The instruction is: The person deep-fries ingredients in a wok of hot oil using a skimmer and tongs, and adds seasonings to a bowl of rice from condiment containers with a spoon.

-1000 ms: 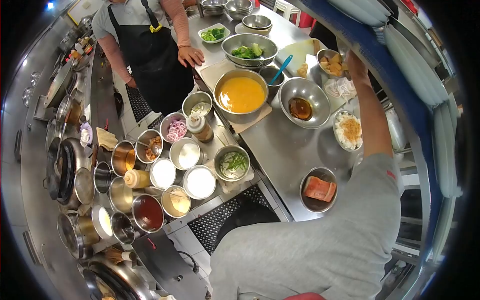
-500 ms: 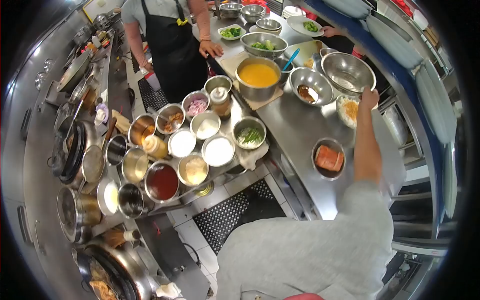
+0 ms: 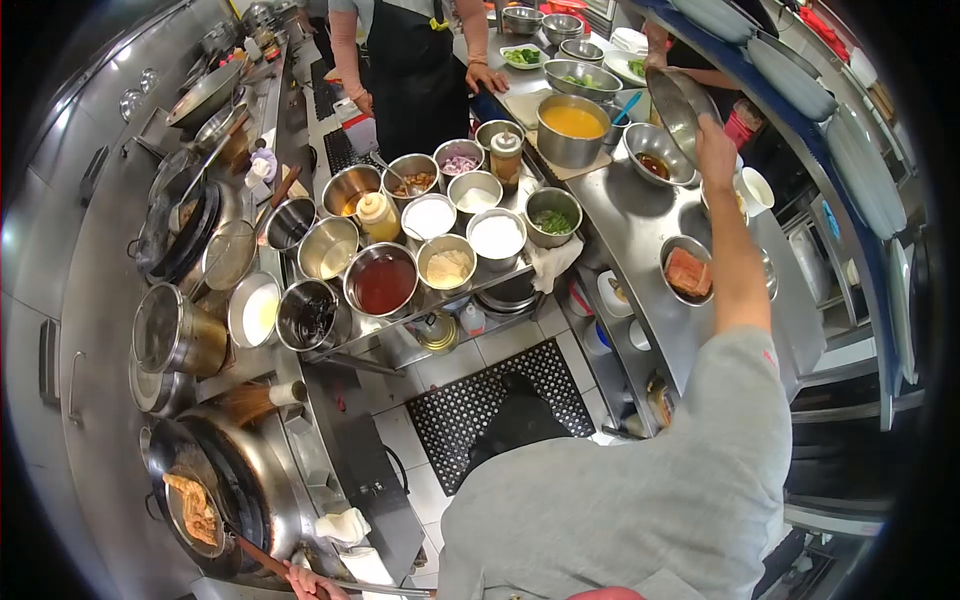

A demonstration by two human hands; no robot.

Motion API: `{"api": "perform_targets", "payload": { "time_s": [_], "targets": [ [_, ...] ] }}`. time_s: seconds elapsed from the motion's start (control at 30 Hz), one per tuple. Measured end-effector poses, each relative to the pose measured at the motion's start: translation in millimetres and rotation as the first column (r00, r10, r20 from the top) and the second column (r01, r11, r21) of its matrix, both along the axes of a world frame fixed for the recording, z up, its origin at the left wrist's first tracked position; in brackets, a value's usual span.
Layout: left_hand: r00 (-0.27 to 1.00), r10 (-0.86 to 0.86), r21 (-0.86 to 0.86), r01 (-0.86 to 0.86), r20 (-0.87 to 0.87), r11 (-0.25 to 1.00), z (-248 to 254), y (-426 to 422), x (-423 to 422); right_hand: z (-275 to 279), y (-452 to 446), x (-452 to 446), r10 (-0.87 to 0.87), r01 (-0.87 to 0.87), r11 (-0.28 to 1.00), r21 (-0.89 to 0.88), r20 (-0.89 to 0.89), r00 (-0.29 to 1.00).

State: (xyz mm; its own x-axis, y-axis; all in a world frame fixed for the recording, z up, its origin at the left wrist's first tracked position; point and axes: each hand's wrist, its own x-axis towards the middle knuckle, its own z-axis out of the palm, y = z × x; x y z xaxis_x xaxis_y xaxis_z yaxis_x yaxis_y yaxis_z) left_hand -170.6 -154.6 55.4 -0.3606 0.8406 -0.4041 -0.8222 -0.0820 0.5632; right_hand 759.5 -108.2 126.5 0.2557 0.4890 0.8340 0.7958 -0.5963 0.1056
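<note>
My right hand [image 3: 714, 150] grips the rim of a metal bowl [image 3: 682, 112], tilted on its side above the counter at the upper right. Beneath and left of it sits a bowl with dark brown liquid [image 3: 652, 166]. At the bottom left, my left hand [image 3: 312, 580] is closed round the wooden handle [image 3: 258, 552] of a strainer. Golden fried food [image 3: 194, 508] lies in the strainer over a wok [image 3: 232, 460]. Nearer on the right counter is a bowl of pinkish-orange pieces [image 3: 688, 272].
Several metal containers of sauces and ingredients [image 3: 382, 281] crowd the middle counter, with squeeze bottles [image 3: 378, 216] among them. A co-worker in a black apron [image 3: 420, 80] stands beyond. Another person's arm [image 3: 657, 42] is close to the tilted bowl. Plates fill the right shelf [image 3: 790, 80].
The view has swung towards the stove side. The metal bowl in my right hand has tipped from nearly level onto its side. My left hand has come into view on the strainer handle.
</note>
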Motion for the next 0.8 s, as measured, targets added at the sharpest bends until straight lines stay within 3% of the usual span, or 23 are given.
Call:
{"api": "perform_targets", "payload": {
  "time_s": [0.1, 0.2, 0.23, 0.27, 0.33, 0.37, 0.4, 0.43, 0.47, 0.5, 0.53, 0.57, 0.6, 0.63, 0.67, 0.73, 0.77, 0.8],
  "targets": [
    [0.984, -0.032, 0.124, 0.011, 0.173, 0.992, 9, 0, 16, 3, 8, 11, 0.084, -0.079, 0.994, -0.073, 0.067, 0.994],
    [0.983, -0.046, 0.157, 0.018, 0.177, 0.987, -8, 2, 2, -23, 11, 37, 0.105, -0.101, 0.987, -0.128, 0.025, 0.994],
    [0.994, -0.034, 0.152, 0.019, 0.1, 0.988, -18, 0, -9, -39, 8, 40, 0.119, -0.119, 0.979, -0.165, -0.008, 0.993],
    [0.996, 0.049, 0.035, -0.046, -0.08, 0.998, -26, -1, -18, -50, 8, 45, 0.134, -0.139, 0.97, -0.198, -0.039, 0.99],
    [0.944, 0.036, -0.013, -0.043, -0.329, 0.999, -51, 1, -46, -65, 9, 53, 0.167, -0.188, 0.924, -0.333, -0.091, 0.982],
    [0.623, 0.039, 0.079, 0.037, -0.781, 0.996, -59, 3, -51, -70, 8, 59, 0.179, -0.211, 0.893, -0.398, -0.117, 0.977],
    [0.11, 0.095, 0.111, 0.154, -0.989, 0.982, -62, 7, -54, -69, 5, 62, 0.162, -0.2, 0.9, -0.387, -0.129, 0.978],
    [-0.43, 0.185, 0.073, 0.264, -0.884, 0.962, -65, 6, -57, -66, 3, 65, 0.147, -0.191, 0.906, -0.377, -0.142, 0.979],
    [-0.331, 0.123, 0.07, 0.167, -0.936, 0.984, -52, 10, -29, -64, 3, 67, 0.14, -0.188, 0.909, -0.371, -0.153, 0.978],
    [-0.216, 0.068, 0.059, 0.047, -0.974, 0.997, -20, 20, 32, -77, -2, 89, 0.238, -0.267, 0.871, -0.413, -0.121, 0.964],
    [-0.095, 0.028, 0.038, -0.108, -0.995, 0.993, -1, 10, 67, -85, -8, 105, 0.354, -0.383, 0.864, -0.326, -0.147, 0.924],
    [-0.169, -0.045, -0.062, 0.099, -0.985, 0.993, -19, 1, 28, -84, -14, 107, 0.069, -0.189, 0.885, -0.426, -0.281, 0.957],
    [-0.004, -0.08, -0.08, 0.121, -0.997, 0.989, -22, 2, 29, -127, -33, 168, 0.121, -0.164, 0.929, -0.332, -0.146, 0.982],
    [0.564, -0.112, -0.019, 0.167, -0.818, 0.986, -24, 13, 39, -132, -25, 184, 0.121, -0.172, 0.927, -0.333, -0.169, 0.978],
    [0.992, -0.057, 0.194, 0.078, -0.111, 0.978, -20, 24, 34, -134, -17, 181, 0.146, -0.19, 0.94, -0.283, -0.171, 0.974],
    [0.943, -0.026, 0.328, -0.089, 0.331, 0.94, -19, 13, 26, -136, -1, 164, 0.206, -0.223, 0.973, -0.054, -0.222, 0.953],
    [0.983, 0.08, 0.197, -0.112, 0.167, 0.974, -18, 19, 21, -134, 8, 139, 0.257, -0.236, 0.966, 0.104, -0.315, 0.913],
    [0.967, 0.054, 0.23, -0.114, 0.25, 0.966, -26, 17, 18, -131, 16, 101, 0.348, -0.264, 0.934, 0.243, -0.44, 0.828]
  ]
}}
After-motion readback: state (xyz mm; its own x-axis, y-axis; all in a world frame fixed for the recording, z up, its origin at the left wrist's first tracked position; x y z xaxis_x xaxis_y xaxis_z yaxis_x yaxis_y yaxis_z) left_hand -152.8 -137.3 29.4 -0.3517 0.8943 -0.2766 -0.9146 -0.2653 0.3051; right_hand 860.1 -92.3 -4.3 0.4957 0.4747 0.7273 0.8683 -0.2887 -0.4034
